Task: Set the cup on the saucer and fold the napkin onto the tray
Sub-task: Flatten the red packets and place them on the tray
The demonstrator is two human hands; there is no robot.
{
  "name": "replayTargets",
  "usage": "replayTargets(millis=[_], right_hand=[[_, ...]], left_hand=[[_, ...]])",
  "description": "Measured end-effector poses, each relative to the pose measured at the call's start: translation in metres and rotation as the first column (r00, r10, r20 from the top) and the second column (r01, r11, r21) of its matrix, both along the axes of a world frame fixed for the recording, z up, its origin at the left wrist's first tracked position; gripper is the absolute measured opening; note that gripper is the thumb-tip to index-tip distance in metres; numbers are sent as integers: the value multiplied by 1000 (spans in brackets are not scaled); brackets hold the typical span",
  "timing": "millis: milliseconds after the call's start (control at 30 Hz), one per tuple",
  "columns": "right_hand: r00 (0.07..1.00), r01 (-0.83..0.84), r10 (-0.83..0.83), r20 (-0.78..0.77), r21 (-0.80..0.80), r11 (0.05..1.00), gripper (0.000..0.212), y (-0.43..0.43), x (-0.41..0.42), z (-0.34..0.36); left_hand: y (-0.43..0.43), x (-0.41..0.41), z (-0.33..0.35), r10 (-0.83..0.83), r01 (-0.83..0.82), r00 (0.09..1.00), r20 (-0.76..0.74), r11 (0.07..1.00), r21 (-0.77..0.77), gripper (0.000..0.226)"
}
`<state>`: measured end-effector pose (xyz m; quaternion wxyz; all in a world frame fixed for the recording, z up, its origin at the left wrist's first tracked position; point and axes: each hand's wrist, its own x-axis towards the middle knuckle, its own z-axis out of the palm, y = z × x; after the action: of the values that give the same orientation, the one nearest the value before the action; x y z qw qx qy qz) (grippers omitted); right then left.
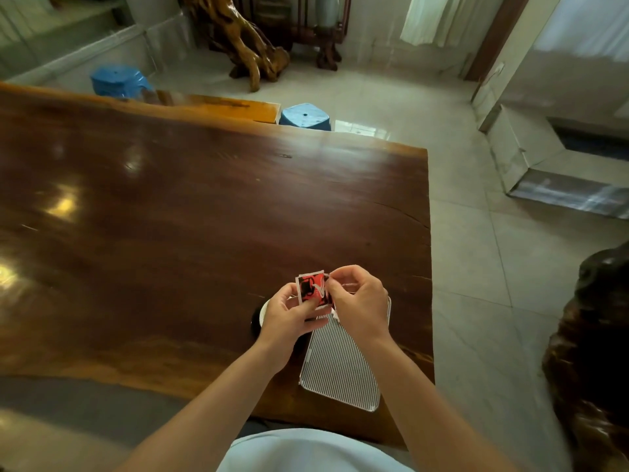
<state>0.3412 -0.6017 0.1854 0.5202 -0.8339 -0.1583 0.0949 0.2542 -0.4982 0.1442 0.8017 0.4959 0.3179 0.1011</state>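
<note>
A small red, black and white packet [312, 288], likely the wrapped napkin, is held upright above the table between both hands. My left hand [289, 313] pinches its lower left edge. My right hand [359, 301] grips its right edge with fingertips. Below them a white ribbed tray [340, 366] lies on the dark wooden table [187, 216] near the right edge. A dark saucer with a white cup [260, 316] peeks out at the left of my left hand, mostly hidden by it.
The table's right edge runs close to the tray, with tiled floor beyond. Two blue stools [304, 116] and a wooden bench [218, 105] stand at the far side. A dark carved wooden piece [592, 335] sits on the right.
</note>
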Motion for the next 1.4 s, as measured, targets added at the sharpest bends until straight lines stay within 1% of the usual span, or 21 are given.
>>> replayTargets(millis=[100, 167, 267, 400, 467, 533, 600, 633, 667, 733, 800, 833, 867, 933, 967, 1000, 1033, 1133, 1200, 1300, 1400], right_hand=[[998, -3, 6, -63, 39, 999, 13, -6, 8, 0], [995, -74, 76, -69, 24, 997, 13, -11, 16, 3], [978, -193, 190, -86, -24, 981, 14, -14, 27, 11], [971, -241, 240, -23, -66, 968, 11, -16, 40, 20], [931, -360, 364, 9, -120, 925, 15, -15, 42, 23], [881, -461, 473, 31, -176, 870, 23, -11, 43, 24], [856, -494, 513, 60, -193, 848, 29, -7, 44, 23], [848, -506, 526, 68, -193, 841, 30, -6, 44, 22], [843, -515, 534, 71, -185, 837, 31, -4, 43, 21], [860, -494, 505, 75, -131, 860, 35, -1, 39, 17], [923, -384, 384, 31, -20, 923, 40, -1, 34, 12], [946, -319, 321, -48, 42, 947, 43, -2, 32, 10], [946, -268, 282, -159, 100, 958, 44, -5, 31, 7], [884, -222, 281, -373, 195, 955, 38, -12, 25, 0], [853, -209, 292, -433, 230, 951, 31, -15, 22, -4], [840, -186, 286, -461, 251, 950, 24, -18, 19, -7], [845, -154, 260, -467, 253, 955, 21, -19, 17, -10], [876, -116, 201, -438, 213, 970, 20, -20, 17, -16], [888, -129, 199, -414, 190, 973, 20, -21, 19, -18], [901, -145, 193, -388, 152, 978, 18, -24, 20, -25], [881, -97, 166, -444, 174, 980, 14, -27, 17, -31]], left_hand=[[4, 5, 0, 58, -51, 995, -86, 996, 75, 16], [9, 6, 2, 63, -50, 993, -102, 990, 131, 9], [12, 10, 6, 38, -21, 994, -102, 986, 165, 10], [11, 14, 10, 85, -61, 987, -134, 982, 178, 10], [10, 13, 13, -18, 32, 993, -119, 992, 118, 12], [8, 11, 16, -172, 170, 984, -40, 984, -49, 20], [8, 8, 19, -242, 256, 966, 90, 942, -218, 27], [9, 6, 19, -255, 285, 956, 143, 922, -261, 27], [10, 5, 19, -272, 311, 947, 173, 912, -267, 25], [10, 2, 19, -302, 329, 941, 152, 921, -209, 23], [7, 1, 16, -250, 262, 964, 87, 950, -170, 35], [7, 1, 15, -189, 198, 980, 69, 965, -170, 36], [6, 2, 14, -120, 129, 991, 62, 977, -168, 35], [8, 2, 11, -43, 48, 998, 43, 990, -136, 30], [8, 2, 10, -53, 56, 998, 35, 991, -118, 29], [8, 1, 10, -95, 97, 995, 28, 990, -106, 28], [7, 1, 9, -158, 159, 987, 17, 983, -98, 28], [3, 3, 11, -331, 330, 943, -35, 944, -31, 27], [3, 6, 14, -367, 368, 927, -76, 930, 9, 28], [10, 10, 19, -410, 416, 902, -137, 909, 14, 30], [13, 11, 21, -443, 449, 880, -170, 894, -2, 24]])
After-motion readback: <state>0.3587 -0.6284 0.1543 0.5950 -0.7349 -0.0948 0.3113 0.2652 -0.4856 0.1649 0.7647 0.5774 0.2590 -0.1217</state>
